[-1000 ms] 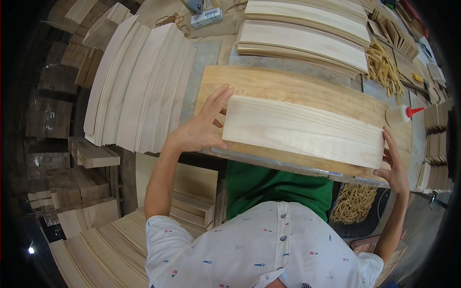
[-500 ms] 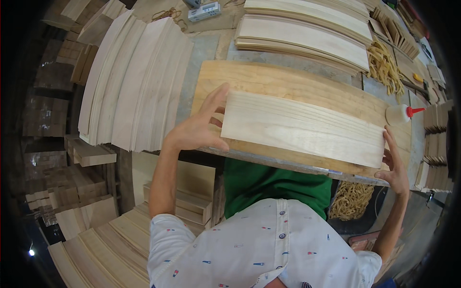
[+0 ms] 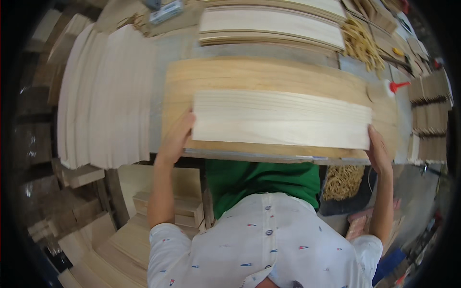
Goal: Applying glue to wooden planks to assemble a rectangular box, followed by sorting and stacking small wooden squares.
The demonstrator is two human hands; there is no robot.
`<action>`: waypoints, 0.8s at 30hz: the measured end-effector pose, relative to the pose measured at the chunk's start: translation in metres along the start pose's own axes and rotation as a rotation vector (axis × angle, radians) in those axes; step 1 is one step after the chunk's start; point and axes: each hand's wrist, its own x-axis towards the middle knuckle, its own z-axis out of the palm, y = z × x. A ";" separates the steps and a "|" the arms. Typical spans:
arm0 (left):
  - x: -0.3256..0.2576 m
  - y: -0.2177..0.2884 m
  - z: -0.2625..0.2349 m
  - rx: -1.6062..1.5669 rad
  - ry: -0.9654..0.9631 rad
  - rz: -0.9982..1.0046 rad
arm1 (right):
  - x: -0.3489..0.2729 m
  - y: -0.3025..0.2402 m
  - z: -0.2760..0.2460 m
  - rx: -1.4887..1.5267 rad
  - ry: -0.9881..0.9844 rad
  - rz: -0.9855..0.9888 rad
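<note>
A stack of pale wooden strips (image 3: 281,119), set edge to edge, lies on a wider tan board (image 3: 249,77) on the workbench in front of me. My left hand (image 3: 176,139) presses against the stack's left end. My right hand (image 3: 377,150) holds its right end near the bench's front edge. Both hands squeeze the stack from its two ends.
Further stacks of pale boards (image 3: 269,24) lie at the back of the bench. A fan of long boards (image 3: 103,96) leans at the left. A white glue bottle with a red tip (image 3: 390,88) stands at the right. Bundles of yellowish cord (image 3: 360,41) and wood blocks (image 3: 177,206) are around.
My left hand has slid from lying spread on top of the stack's left part down to its left end. The stack stays held between both hands.
</note>
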 end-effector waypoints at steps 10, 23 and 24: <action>0.002 -0.009 0.012 -0.169 0.151 -0.013 | 0.012 -0.008 0.022 0.043 0.061 -0.004; -0.064 -0.038 0.029 -0.257 0.220 -0.074 | -0.044 0.014 0.024 0.080 -0.005 0.037; -0.062 -0.033 0.030 -0.241 0.199 -0.044 | -0.041 0.011 0.023 0.108 -0.024 0.025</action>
